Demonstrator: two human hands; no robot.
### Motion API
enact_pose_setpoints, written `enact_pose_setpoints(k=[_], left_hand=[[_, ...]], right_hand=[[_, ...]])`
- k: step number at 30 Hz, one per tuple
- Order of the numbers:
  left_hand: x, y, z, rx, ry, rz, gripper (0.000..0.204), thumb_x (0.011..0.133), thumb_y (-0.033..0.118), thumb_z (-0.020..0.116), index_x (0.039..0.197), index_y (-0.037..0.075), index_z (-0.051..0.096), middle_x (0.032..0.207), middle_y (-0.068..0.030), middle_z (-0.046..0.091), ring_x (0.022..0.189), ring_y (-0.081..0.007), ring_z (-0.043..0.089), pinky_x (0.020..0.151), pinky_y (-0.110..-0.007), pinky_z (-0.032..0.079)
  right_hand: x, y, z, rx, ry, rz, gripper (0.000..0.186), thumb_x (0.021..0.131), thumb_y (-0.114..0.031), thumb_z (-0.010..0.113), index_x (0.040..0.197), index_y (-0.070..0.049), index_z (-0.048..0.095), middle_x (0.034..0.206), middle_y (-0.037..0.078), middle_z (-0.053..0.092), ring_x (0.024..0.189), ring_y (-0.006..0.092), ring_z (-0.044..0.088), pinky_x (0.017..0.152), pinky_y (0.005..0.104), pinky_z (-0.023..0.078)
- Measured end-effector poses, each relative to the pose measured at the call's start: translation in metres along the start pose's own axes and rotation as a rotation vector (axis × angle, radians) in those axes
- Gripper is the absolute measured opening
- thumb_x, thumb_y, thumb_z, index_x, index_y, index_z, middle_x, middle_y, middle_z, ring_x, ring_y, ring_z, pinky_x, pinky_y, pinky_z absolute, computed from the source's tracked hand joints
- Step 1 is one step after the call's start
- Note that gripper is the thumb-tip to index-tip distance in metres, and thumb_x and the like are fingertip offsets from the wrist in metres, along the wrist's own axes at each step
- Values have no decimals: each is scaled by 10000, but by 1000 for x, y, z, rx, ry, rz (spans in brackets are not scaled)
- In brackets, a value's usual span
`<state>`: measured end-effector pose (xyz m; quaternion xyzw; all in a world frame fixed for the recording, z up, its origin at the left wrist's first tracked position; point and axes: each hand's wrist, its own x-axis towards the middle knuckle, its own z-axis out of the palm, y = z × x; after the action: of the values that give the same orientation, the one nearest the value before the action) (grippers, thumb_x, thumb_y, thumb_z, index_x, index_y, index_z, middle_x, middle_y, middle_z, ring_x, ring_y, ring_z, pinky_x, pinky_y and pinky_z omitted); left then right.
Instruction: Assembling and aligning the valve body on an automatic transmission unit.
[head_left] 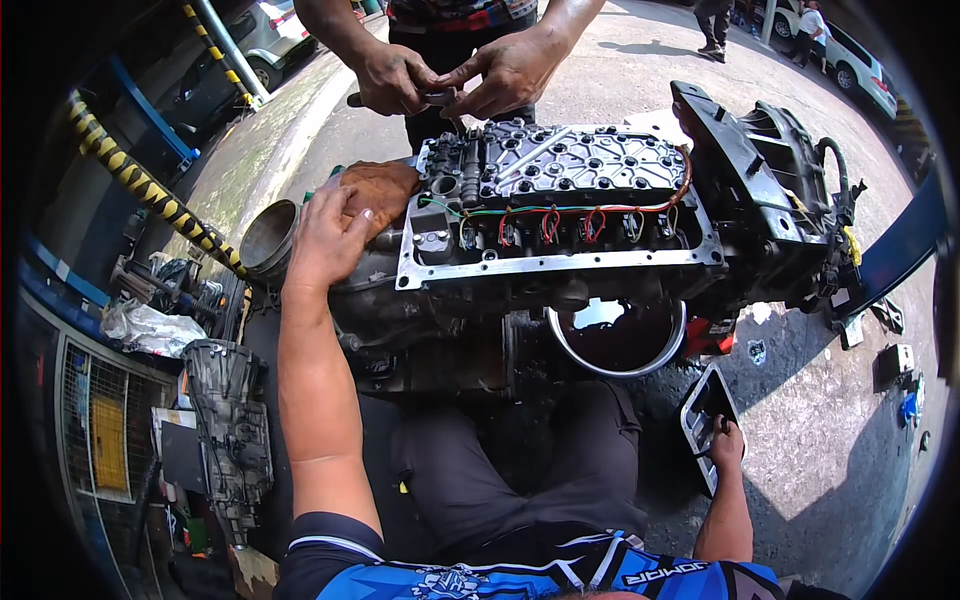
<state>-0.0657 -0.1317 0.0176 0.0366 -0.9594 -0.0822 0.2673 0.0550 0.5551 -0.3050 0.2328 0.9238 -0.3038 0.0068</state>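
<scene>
A gearbox (380, 307) lies across in front of me, its open side up. Inside its pale metal rim (560, 262) sits a valve body (620, 160) with many bolts, and a wiring harness (550, 211) of coloured wires runs along its near side. My left hand (333, 235) is closed on a brown rag (385, 185) at the gearbox's left end. Low at my right, my right hand (727, 445) grips a shallow metal oil pan (700, 402), tilted on its side; some fingers are hidden. A thin light rod (533, 160) lies on the valve body.
Across the gearbox a co-worker's hands (450, 85) hold a small part. Below the gearbox stands a round basin (572, 350) of dark fluid. Another gearbox (228, 430) stands at left, near a striped yellow-black pole (150, 190). A blue post (900, 245) rises at right.
</scene>
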Motion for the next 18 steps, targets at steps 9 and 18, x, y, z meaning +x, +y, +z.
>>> enact_pose_setpoints(k=[9,18], left_hand=[[1,-1,1,21,-11,-15,474,899,334,663,1278,52,629,1311,-206,577,1250,-389,527,1078,-449,417],[-1,4,-2,41,-9,-29,465,902,329,664,1281,62,630,1309,-202,577,1248,-385,528,1077,-451,419]], right_hand=[[5,11,9,-7,0,15,506,1017,-443,573,751,-13,584,610,116,553,574,206,542,575,414,416],[3,5,7,79,-86,119,462,1006,-413,583,852,14,671,769,229,668,746,351,660,675,467,454]])
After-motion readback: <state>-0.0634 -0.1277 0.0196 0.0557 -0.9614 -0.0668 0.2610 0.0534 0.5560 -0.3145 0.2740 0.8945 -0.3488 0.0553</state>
